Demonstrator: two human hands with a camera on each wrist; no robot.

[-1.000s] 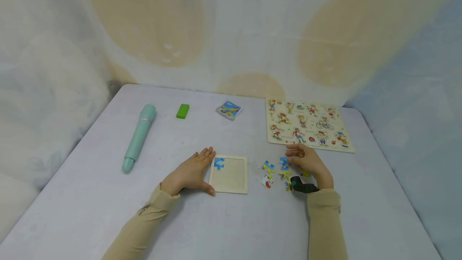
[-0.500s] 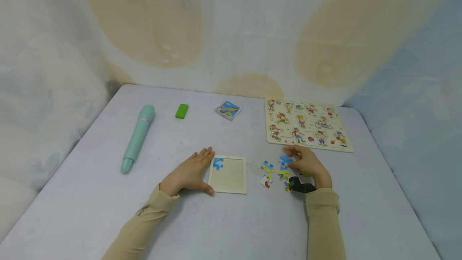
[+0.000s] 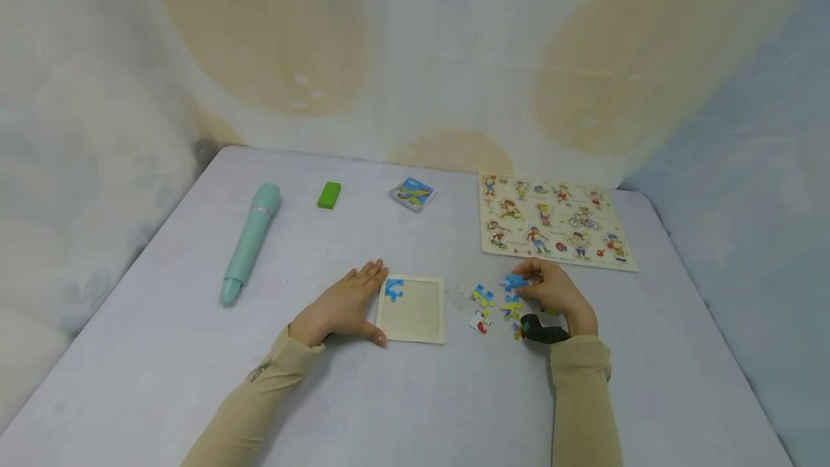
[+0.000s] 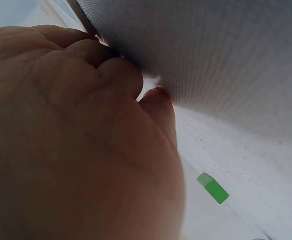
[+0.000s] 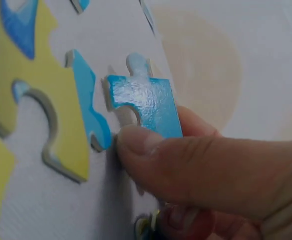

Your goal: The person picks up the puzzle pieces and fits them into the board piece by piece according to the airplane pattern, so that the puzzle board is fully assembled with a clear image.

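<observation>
In the head view my left hand (image 3: 344, 308) lies with its fingers spread along the left edge of a square wooden puzzle tray (image 3: 437, 308). One blue jigsaw piece (image 3: 393, 290) sits in the tray's upper left corner. My right hand (image 3: 558, 296) pinches another blue jigsaw piece (image 5: 150, 100) between thumb and fingers; the right wrist view shows it tilted up from the table. Just left of that hand lie several loose pieces, among them a blue and yellow piece (image 3: 483, 296) and a white and red piece (image 3: 480, 321). The right wrist partly covers others.
A wooden board with sports figures (image 3: 554, 225) lies beyond my right hand. At the back are a small picture card (image 3: 413, 194) and a green block (image 3: 328, 195). A mint-green microphone-shaped thing (image 3: 249, 243) lies at the left.
My right fingers have closed on the blue jigsaw piece and tilted it, showing more of it between thumb and fingers. My left hand has stayed at the tray.
</observation>
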